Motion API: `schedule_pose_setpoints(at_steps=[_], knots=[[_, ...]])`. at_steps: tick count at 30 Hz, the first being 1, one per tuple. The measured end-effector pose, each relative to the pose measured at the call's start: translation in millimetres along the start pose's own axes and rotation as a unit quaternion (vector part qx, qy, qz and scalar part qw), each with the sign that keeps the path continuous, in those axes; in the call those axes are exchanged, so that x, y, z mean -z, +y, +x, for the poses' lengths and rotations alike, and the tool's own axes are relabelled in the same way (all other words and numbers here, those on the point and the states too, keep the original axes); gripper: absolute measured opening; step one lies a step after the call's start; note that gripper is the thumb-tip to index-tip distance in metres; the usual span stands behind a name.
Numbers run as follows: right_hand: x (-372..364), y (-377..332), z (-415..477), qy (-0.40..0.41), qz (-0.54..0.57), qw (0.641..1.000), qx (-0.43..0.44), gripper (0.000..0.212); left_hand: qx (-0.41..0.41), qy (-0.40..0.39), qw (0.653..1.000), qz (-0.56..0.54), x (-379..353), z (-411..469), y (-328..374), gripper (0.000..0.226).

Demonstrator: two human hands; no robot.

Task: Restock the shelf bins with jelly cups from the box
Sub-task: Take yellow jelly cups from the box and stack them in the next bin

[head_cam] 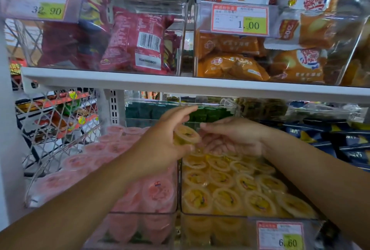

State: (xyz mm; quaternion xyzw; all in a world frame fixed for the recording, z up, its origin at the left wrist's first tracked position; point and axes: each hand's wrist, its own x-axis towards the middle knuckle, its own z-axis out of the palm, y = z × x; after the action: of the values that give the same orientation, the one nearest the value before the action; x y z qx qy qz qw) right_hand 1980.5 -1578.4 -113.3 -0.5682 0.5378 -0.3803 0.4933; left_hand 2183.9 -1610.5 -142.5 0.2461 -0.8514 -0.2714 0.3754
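Observation:
Two clear shelf bins stand side by side on the lower shelf. The left bin [140,214] holds several pink jelly cups [158,191]. The right bin [220,216] is packed with several yellow jelly cups [226,199]. Above the back of the yellow bin, my left hand [166,141] holds a yellow jelly cup [187,134] between thumb and fingers. My right hand [232,137] is right beside it, palm up and fingers relaxed, its fingertips at the cup. The box is not in view.
A white shelf board [180,83] runs just above my hands, carrying clear bins of red and orange snack packs. A wire mesh rack [56,121] stands at the left. Green packs sit behind the jelly bins, dark blue packs [340,145] to the right.

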Motion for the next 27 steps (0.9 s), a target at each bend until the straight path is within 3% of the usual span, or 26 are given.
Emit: schedule_pose_setpoints(at_steps=[2, 5, 7, 9, 10, 12, 17, 23, 27], knots=[[-6.1, -1.1, -4.2, -0.023, 0.034, 0.999, 0.026, 0.027, -0.023, 0.008, 1.000, 0.015, -9.6, 6.5, 5.8, 0.090], [8.9, -1.2, 4.1, 0.077, 0.030, 0.996, 0.047, 0.029, 0.016, -0.014, 0.997, 0.077, -10.1, 10.4, 5.6, 0.096], [35.8, 3.1, 17.6, 0.234, -0.153, 0.959, 0.035, 0.021, 0.038, -0.062, 0.978, 0.196, -2.3, 8.4, -2.0, 0.086], [63.5, 13.2, 28.9, 0.312, -0.394, 0.864, -0.016, 0.006, 0.026, -0.104, 0.957, 0.271, 4.9, 3.2, -9.3, 0.064], [75.6, 21.4, 35.2, 0.309, -0.441, 0.841, -0.044, 0.010, 0.020, -0.118, 0.952, 0.281, 6.8, 0.9, -12.6, 0.054], [92.7, 40.1, 47.7, 0.294, -0.428, 0.850, -0.088, 0.006, 0.010, -0.136, 0.949, 0.286, 8.1, -2.2, -16.4, 0.045], [97.8, 58.1, 67.5, 0.275, -0.435, 0.851, -0.107, 0.029, 0.008, -0.140, 0.949, 0.283, 11.5, -0.6, -23.7, 0.042], [104.2, 76.9, 77.2, 0.315, -0.499, 0.803, -0.087, 0.017, 0.036, -0.140, 0.957, 0.253, 9.9, -2.0, -23.3, 0.041], [99.4, 87.3, 84.7, 0.296, -0.481, 0.819, -0.100, 0.010, 0.055, -0.145, 0.957, 0.247, 8.3, -2.8, -27.6, 0.042]])
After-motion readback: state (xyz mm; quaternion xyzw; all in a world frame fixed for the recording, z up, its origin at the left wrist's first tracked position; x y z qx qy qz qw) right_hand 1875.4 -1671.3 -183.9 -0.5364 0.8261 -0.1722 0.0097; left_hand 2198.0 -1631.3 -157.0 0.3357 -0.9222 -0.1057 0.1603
